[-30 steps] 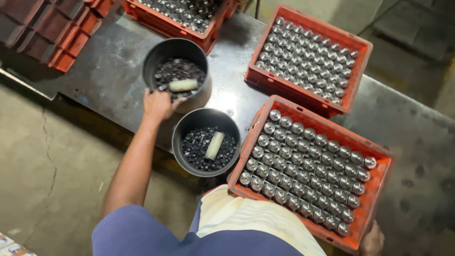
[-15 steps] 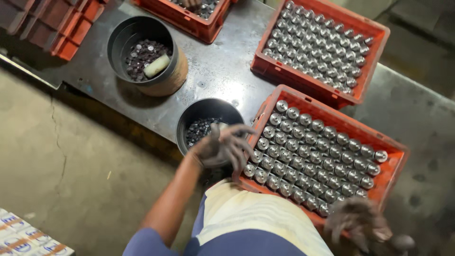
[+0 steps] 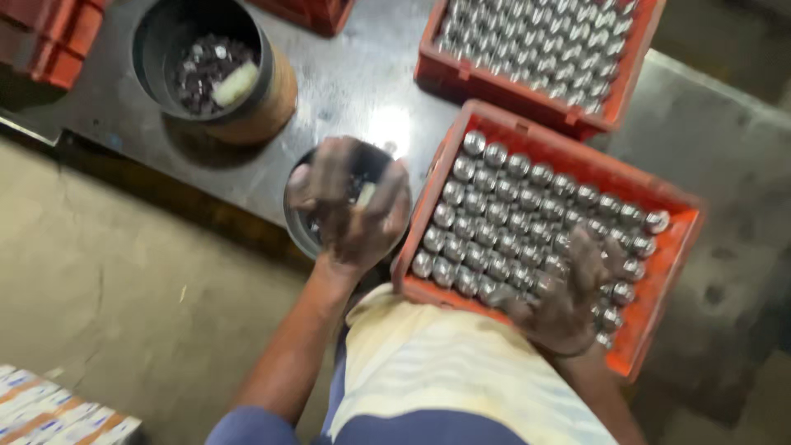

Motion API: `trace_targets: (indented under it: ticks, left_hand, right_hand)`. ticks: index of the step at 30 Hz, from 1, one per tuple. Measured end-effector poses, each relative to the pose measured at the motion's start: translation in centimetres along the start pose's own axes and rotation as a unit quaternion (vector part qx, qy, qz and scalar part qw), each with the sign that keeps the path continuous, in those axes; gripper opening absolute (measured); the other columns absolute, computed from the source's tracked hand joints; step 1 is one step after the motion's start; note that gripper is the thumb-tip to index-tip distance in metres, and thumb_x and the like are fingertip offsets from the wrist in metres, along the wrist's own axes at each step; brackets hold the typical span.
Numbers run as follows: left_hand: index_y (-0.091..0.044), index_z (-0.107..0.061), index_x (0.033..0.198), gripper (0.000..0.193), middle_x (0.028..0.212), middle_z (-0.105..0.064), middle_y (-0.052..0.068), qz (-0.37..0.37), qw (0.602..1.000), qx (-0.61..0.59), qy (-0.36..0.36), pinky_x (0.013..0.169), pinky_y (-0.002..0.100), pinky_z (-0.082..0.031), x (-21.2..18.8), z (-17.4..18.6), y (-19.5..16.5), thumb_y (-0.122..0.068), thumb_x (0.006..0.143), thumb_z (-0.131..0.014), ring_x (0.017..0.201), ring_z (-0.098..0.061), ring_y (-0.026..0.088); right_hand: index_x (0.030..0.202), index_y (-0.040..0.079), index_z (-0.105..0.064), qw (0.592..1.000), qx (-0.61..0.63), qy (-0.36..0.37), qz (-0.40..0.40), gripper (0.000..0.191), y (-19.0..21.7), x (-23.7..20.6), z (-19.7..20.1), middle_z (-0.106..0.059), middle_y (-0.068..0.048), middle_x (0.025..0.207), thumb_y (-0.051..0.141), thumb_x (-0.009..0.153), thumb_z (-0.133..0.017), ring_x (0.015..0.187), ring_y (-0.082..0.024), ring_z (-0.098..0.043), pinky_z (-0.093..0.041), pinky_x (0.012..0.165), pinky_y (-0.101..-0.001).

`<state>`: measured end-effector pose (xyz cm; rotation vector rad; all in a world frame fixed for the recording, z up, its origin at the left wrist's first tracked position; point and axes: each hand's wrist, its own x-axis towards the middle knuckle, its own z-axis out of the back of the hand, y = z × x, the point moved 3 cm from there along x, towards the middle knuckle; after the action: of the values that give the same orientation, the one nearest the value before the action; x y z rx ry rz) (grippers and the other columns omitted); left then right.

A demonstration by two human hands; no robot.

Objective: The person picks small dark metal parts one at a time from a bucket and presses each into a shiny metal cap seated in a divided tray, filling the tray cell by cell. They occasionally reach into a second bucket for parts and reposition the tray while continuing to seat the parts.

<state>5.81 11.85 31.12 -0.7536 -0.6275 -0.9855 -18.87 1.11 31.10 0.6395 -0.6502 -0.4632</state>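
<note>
Left hand (image 3: 354, 210) is reaching, fingers spread, into a black pot (image 3: 306, 235) of small, hard, slippery metal pieces; right hand (image 3: 577, 284) is resting spread on capped bottles in a red crate (image 3: 659, 330).

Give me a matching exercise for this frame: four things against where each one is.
Things:
1. left hand
2. right hand
3. far tub
4. boxes

Places:
A. on the silver pieces in the near red crate
B. bottom left corner, on the floor
C. over the near black tub
D. top left of the metal table

Pairs: 1-C, 2-A, 3-D, 4-B
</note>
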Motion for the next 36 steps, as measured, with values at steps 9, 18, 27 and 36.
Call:
trace_targets:
  ticks: [9, 18, 27, 36]
  left_hand:
    - [-0.020, -0.040, 0.152, 0.072, 0.140, -0.055, 0.022, 0.150, 0.843, -0.068, 0.511, 0.104, 0.052, -0.047, -12.9, -10.4, 9.0, -0.030, 0.091, -0.077, 0.127, -0.057, 0.042]
    - [-0.026, -0.039, 0.153, 0.087, 0.145, -0.045, 0.028, 0.110, 0.826, 0.022, 0.553, 0.089, 0.063, -0.049, -18.6, -13.1, 10.2, -0.030, 0.078, -0.082, 0.123, -0.053, 0.047]
    - [-0.017, -0.052, 0.143, 0.050, 0.150, -0.055, 0.020, 0.197, 0.858, 0.027, 0.474, 0.110, 0.057, -0.049, -16.7, -11.9, 13.4, -0.023, 0.098, -0.071, 0.133, -0.057, 0.042]
    - [-0.015, -0.027, 0.155, 0.090, 0.156, -0.028, 0.033, 0.140, 0.721, -0.020, 0.679, 0.110, 0.061, -0.038, -23.5, -17.7, 10.9, -0.029, 0.082, -0.077, 0.141, -0.029, 0.056]
  right_hand:
    - [0.132, 0.003, -0.063, 0.969, -0.190, 0.129, -0.089, 0.049, -7.2, -8.3, -2.9, -0.058, -0.019, 0.137, 0.021, 0.089, -0.077, 0.134, -0.039, -0.051, -0.040, 0.111, -0.0507]
    - [0.120, 0.002, -0.066, 0.968, -0.130, 0.082, -0.196, 0.039, -8.5, -11.6, -2.5, -0.064, -0.017, 0.122, 0.018, 0.086, -0.077, 0.116, -0.038, -0.060, -0.047, 0.102, -0.0469]
    - [0.120, 0.003, -0.066, 0.968, -0.140, 0.090, -0.187, 0.039, -7.7, -10.0, -2.6, -0.063, -0.016, 0.121, 0.019, 0.086, -0.078, 0.113, -0.036, -0.060, -0.047, 0.100, -0.0481]
    - [0.118, 0.002, -0.066, 0.967, -0.177, 0.074, -0.165, 0.037, -8.0, -10.9, -2.7, -0.062, -0.017, 0.121, 0.021, 0.087, -0.077, 0.117, -0.036, -0.059, -0.046, 0.101, -0.0499]
